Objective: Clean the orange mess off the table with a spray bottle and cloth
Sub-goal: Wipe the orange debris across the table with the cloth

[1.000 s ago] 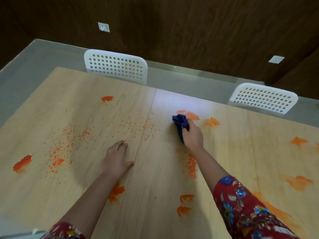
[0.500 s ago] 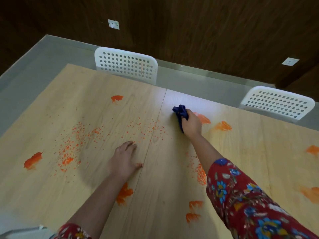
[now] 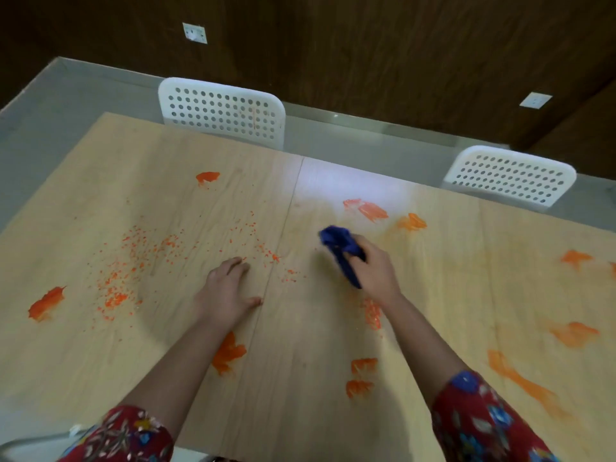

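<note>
Gripped a bunched blue cloth (image 3: 340,248) in the right hand (image 3: 375,271), fingers curled round it, down at the wooden desk (image 3: 300,411) just right of its seam. Rested the left hand (image 3: 226,291) flat on the desk, fingers straight, beside scattered orange specks (image 3: 143,261). Showed orange smears (image 3: 366,210) just beyond the cloth, apart from it.
</note>
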